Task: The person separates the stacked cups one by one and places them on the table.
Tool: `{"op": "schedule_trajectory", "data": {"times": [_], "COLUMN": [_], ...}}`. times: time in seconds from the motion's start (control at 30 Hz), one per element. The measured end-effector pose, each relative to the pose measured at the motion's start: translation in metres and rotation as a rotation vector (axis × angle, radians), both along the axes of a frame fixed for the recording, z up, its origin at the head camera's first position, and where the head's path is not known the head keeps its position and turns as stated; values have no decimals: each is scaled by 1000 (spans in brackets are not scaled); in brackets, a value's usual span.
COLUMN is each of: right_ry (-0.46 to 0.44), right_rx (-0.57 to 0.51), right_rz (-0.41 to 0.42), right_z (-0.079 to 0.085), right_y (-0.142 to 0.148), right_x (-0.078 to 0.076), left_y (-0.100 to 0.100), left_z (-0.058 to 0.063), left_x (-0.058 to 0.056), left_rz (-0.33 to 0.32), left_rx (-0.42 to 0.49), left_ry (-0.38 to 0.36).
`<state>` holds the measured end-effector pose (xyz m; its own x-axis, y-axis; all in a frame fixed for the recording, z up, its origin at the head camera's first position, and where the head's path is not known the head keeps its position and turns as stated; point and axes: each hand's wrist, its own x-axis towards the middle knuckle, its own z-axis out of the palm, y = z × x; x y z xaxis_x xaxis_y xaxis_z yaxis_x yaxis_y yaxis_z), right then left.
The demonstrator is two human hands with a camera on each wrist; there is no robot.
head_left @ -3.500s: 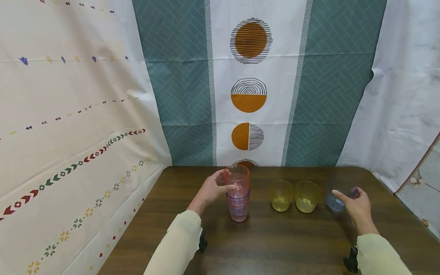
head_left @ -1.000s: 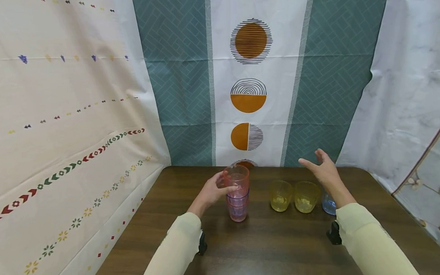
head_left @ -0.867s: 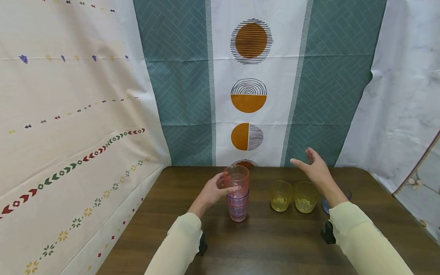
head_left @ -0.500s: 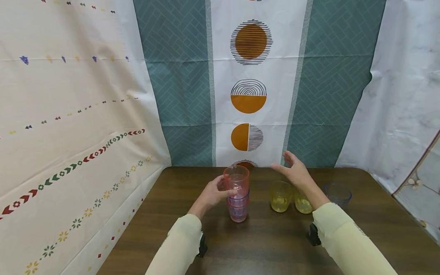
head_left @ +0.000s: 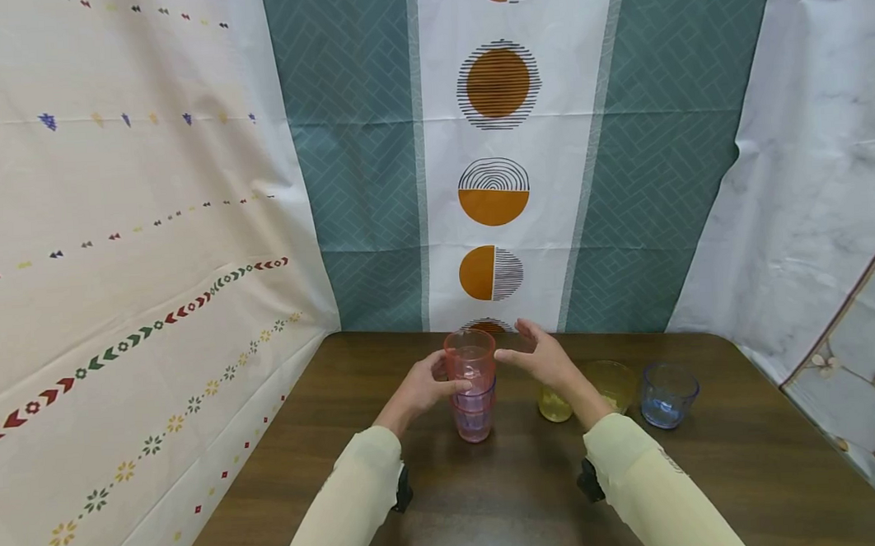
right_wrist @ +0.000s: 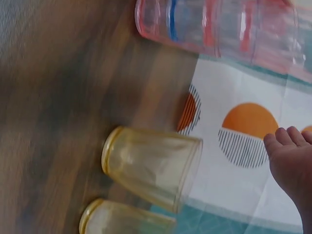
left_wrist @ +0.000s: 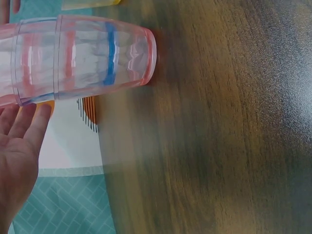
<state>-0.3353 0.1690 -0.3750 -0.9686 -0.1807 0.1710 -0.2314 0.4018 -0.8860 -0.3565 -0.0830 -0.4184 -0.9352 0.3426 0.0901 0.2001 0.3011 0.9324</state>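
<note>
A tall stack of nested clear glasses (head_left: pixel 473 411), pink with a blue one among them, stands upright on the table. My left hand (head_left: pixel 417 389) is at its upper left side; the thumb overlaps the front of the top glass, and the fingertips (left_wrist: pixel 41 114) lie right at its wall, relaxed and nearly straight. From the other side my right hand (head_left: pixel 549 364) comes close to the top glass, thumb and fingers spread, holding nothing. Under the right forearm are two yellow glasses, one (head_left: pixel 553 405) partly hidden by that hand, the other (head_left: pixel 614 375) partly behind the wrist.
A blue glass (head_left: pixel 667 397) stands upright to the right of the yellow ones. The dark wooden table (head_left: pixel 494 509) ends at a patterned cloth (head_left: pixel 495 88) behind the glasses. More hanging cloth borders the left and right sides.
My right hand has let go of the blue glass at the right and swung left over the yellow glasses to the stack. My left hand has stayed there, its fingers drawn back slightly.
</note>
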Motion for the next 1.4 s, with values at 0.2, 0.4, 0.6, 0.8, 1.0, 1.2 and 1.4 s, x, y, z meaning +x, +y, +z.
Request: {"op": "schedule_trajectory", "data": {"times": [0.2,0.4,0.6,0.8,1.0,1.2,1.4], "right_ry": [0,-1,9,24,10,-5,-11], "right_rx": [12,-4,-22,-25,-26,-54,-88], "right_rz": [22,7,-11,-15,-50,-76,-80], "right_z": [-7,-13,-16,-16,-17,-15,-14], "right_y": [-21,-36,-44,-51,-53,-53,-56], "right_x": [1,-1,-2,-2,-1,0,0], "left_y": [-1,-1,0,-1,-1,-1,-2], "left_z": [0,-1,-1,-2,-1,-1,-1], "left_x": [0,0,0,-2,-1,-1,-2], "left_rz": [13,8,-3,-9,-1,2,-2], "left_rx": [-24,-36,-34,-36,-45,-70,-72], "left_ry": [-2,6,32,37,28,24,27]}}
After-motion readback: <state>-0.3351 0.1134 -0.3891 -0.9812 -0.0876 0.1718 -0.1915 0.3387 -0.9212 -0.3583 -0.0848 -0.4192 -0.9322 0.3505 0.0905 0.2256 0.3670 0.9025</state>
